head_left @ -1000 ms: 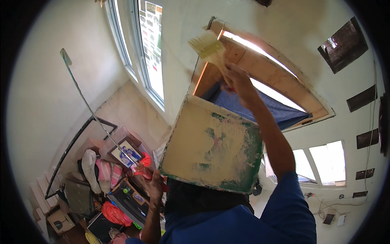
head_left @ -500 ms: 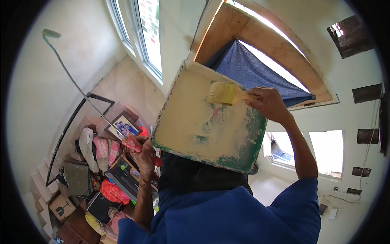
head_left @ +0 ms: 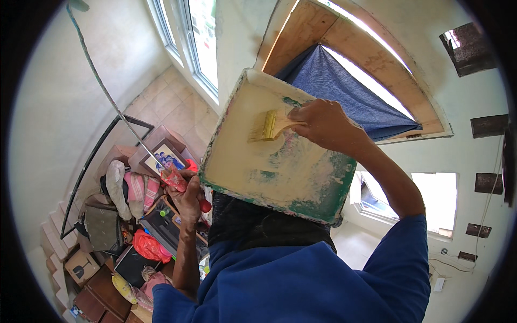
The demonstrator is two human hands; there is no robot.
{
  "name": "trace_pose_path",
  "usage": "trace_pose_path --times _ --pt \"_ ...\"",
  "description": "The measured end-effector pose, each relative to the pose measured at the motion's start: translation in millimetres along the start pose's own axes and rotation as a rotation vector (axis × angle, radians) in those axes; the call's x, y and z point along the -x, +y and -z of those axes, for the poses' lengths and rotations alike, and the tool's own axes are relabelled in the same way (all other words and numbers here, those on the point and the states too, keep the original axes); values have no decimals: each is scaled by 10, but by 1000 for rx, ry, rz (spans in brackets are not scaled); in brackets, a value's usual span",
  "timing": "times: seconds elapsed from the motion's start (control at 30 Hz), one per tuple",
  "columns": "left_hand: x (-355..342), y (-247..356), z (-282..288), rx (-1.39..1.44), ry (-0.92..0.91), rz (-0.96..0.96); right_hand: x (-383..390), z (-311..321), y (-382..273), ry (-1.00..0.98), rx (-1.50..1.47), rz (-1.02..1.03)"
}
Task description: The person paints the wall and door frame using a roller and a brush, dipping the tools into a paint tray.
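Observation:
My right hand (head_left: 327,125) grips the wooden handle of a wide flat paintbrush (head_left: 267,127). Its bristles lie in the cream paint inside a square paint tray (head_left: 338,196), whose green wall shows through smears at the right. My left hand (head_left: 186,202) is closed around the red-wrapped grip of a long roller pole (head_left: 99,96), close beside the tray's lower left corner. Whether those fingers also support the tray is hidden. The roller head (head_left: 79,5) is at the far end of the pole, near the upper left wall, partly cut off.
A dark railing (head_left: 89,172) runs beside steps at the left. Below lie a framed photo (head_left: 166,156), a red bag (head_left: 148,245), clothes and boxes. Blue sheeting (head_left: 339,89) hangs in a wood-framed opening ahead. Dark recesses (head_left: 489,126) line the right wall.
My right hand has drawn the brush leftward through the paint. The roller head has risen toward the upper edge of the view, and the tray sits slightly higher.

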State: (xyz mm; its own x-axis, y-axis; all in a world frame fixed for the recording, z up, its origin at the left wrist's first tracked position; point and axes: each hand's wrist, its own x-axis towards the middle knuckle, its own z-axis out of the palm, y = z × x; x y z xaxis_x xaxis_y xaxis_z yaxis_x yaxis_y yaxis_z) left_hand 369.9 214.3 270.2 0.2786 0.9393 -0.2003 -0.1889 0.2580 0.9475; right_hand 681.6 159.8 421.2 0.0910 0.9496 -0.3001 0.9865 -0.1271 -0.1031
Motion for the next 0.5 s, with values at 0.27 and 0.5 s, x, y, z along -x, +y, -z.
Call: trace_pose_path --times 0.27,0.5 --pt "22 -42 -34 118 32 49 30 -37 -70 -77 137 25" --pt "59 21 -82 88 56 64 538 -41 266 95 9 -15"
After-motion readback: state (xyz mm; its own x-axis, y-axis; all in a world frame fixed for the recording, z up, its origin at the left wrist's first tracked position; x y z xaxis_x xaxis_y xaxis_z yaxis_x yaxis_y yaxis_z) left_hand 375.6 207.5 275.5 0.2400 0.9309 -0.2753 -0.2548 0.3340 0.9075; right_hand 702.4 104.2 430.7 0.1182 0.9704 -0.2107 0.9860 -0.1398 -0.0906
